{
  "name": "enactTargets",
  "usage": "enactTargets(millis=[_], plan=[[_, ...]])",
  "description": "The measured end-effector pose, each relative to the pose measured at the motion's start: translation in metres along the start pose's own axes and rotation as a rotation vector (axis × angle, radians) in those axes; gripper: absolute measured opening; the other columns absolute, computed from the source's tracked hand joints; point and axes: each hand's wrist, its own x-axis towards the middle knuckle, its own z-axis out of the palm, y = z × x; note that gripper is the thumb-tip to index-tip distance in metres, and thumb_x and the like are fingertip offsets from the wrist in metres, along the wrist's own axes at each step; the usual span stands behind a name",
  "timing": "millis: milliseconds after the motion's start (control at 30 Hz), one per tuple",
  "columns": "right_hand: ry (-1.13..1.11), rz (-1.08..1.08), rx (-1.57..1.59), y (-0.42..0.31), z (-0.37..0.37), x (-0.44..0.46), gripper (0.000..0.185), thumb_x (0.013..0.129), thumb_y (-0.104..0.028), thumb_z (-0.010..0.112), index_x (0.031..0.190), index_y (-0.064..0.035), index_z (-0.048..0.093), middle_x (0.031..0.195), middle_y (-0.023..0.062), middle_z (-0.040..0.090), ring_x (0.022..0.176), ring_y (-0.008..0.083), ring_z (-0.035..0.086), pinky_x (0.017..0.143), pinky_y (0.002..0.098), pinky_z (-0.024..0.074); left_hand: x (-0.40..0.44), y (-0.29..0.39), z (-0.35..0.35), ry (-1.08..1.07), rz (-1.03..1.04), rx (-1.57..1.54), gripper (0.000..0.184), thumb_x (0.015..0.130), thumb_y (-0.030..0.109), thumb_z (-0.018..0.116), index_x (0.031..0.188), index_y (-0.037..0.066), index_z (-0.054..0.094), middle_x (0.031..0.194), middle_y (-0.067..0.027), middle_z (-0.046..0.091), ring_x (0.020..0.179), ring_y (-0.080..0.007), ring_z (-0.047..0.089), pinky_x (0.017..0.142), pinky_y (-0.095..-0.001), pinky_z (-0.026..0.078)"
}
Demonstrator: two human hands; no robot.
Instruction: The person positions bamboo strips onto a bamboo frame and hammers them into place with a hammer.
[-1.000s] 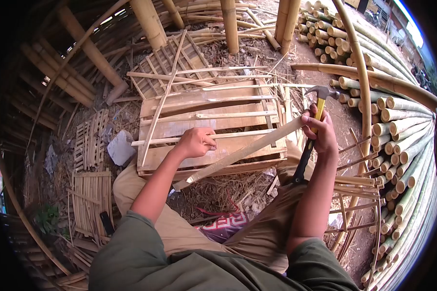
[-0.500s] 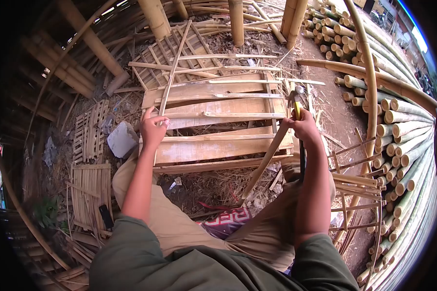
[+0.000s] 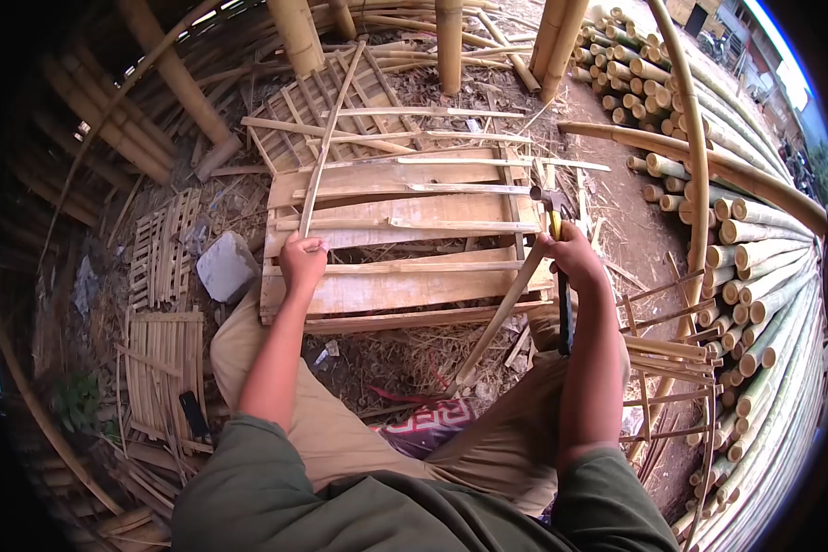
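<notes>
My left hand (image 3: 302, 262) is closed over the left side of a slatted wooden panel (image 3: 386, 290), thumb and forefinger pinched together. A long thin strip (image 3: 327, 152) runs down to this fist; whatever the fingers hold is hidden. My right hand (image 3: 575, 253), at the panel's right edge, grips a hammer (image 3: 555, 216) near its head, on the yellow part of the handle. The dark lower handle points down toward my knee. Beside my right fingers is the upper end of a slanting slat (image 3: 501, 317). Several narrow strips lie across the panel's boards.
Stacked bamboo poles (image 3: 754, 267) fill the right side. A pale block (image 3: 227, 267) and slatted panels (image 3: 166, 363) lie at left, with a dark phone-like object (image 3: 194, 414). Upright bamboo posts (image 3: 449, 46) stand behind. A bent bamboo pole (image 3: 697, 166) rises at right.
My left hand has slid toward me and a little right, its fingers curling into a fist. The hammer has tilted, its head swinging left and slightly down in my right hand.
</notes>
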Motion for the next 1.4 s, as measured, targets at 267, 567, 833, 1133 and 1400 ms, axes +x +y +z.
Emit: enactTargets(millis=[267, 567, 833, 1133, 1400], plan=[[-0.046, 0.003, -0.087, 0.009, 0.000, -0.002, 0.038, 0.095, -0.040, 0.064, 0.094, -0.0023, 0.057, 0.067, 0.0026, 0.055, 0.057, 0.0121, 0.051, 0.048, 0.0333, 0.0412, -0.002, 0.011, -0.003, 0.075, -0.126, -0.346, 0.012, 0.082, 0.009, 0.073, 0.086, -0.001, 0.074, 0.087, -0.0111, 0.072, 0.084, -0.0205, 0.067, 0.079, -0.0317, 0.050], [-0.035, -0.147, 0.077, 0.001, 0.023, -0.006, 0.036, 0.094, -0.033, 0.068, 0.097, 0.0010, 0.055, 0.074, 0.0020, 0.056, 0.065, 0.0110, 0.048, 0.058, 0.0298, 0.0416, 0.000, 0.025, -0.026, 0.143, -0.232, -0.613, 0.015, 0.087, 0.008, 0.070, 0.094, -0.004, 0.072, 0.079, -0.0014, 0.067, 0.070, -0.0068, 0.057, 0.065, -0.0230, 0.044], [-0.091, -0.281, 0.126, -0.020, 0.036, -0.013, 0.032, 0.094, -0.029, 0.068, 0.099, 0.0005, 0.056, 0.071, -0.0007, 0.053, 0.061, 0.0079, 0.045, 0.053, 0.0262, 0.0382, 0.001, 0.030, -0.046, -0.226, -0.465, -0.592, 0.020, 0.085, 0.013, 0.071, 0.098, -0.003, 0.070, 0.080, -0.0066, 0.069, 0.062, -0.0137, 0.064, 0.049, -0.0255, 0.044], [-0.005, -0.260, 0.243, -0.025, 0.039, -0.013, 0.033, 0.094, -0.027, 0.069, 0.106, 0.0014, 0.056, 0.072, -0.0011, 0.054, 0.058, 0.0055, 0.043, 0.048, 0.0241, 0.0348, -0.001, 0.029, -0.040, -0.187, -0.455, -0.569, 0.019, 0.086, 0.010, 0.071, 0.100, -0.004, 0.071, 0.078, -0.0054, 0.067, 0.051, -0.0103, 0.055, 0.041, -0.0236, 0.038], [-0.027, -0.266, 0.267, -0.028, 0.035, -0.013, 0.029, 0.095, -0.025, 0.068, 0.102, 0.0003, 0.056, 0.069, -0.0011, 0.055, 0.054, 0.0052, 0.042, 0.044, 0.0247, 0.0324, 0.004, 0.027, -0.059, -0.021, -0.500, -0.673, 0.017, 0.087, 0.008, 0.070, 0.100, -0.002, 0.071, 0.075, -0.0035, 0.064, 0.047, -0.0094, 0.050, 0.037, -0.0233, 0.036]])
